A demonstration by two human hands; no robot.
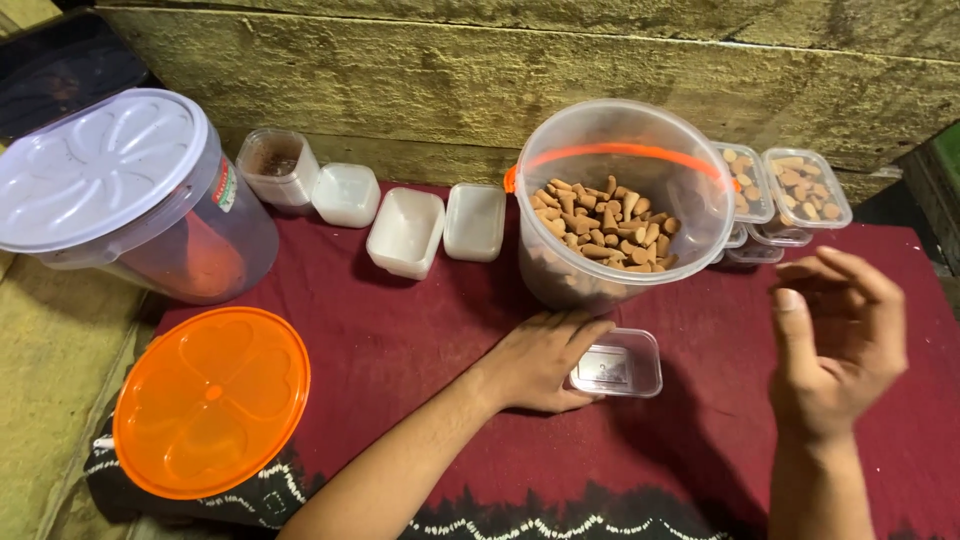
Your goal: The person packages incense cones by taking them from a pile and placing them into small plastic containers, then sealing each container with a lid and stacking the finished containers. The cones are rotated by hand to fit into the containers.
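Down near the middle of the dark red cloth [420,330], the left hand [545,360] lies flat and loosely open, its fingertips touching the left side of a small clear empty box [622,365], seemingly to keep it from sliding. Just beyond stands a big clear tub [620,200] with an orange handle, tilted toward the person so its brown cone-shaped pieces [605,225] are within reach. At right, the right hand [840,340] hovers above the cloth, fingers curled yet empty, while 2 filled boxes [805,188] wait at far right and the orange lid [210,400] lies aside at near left.
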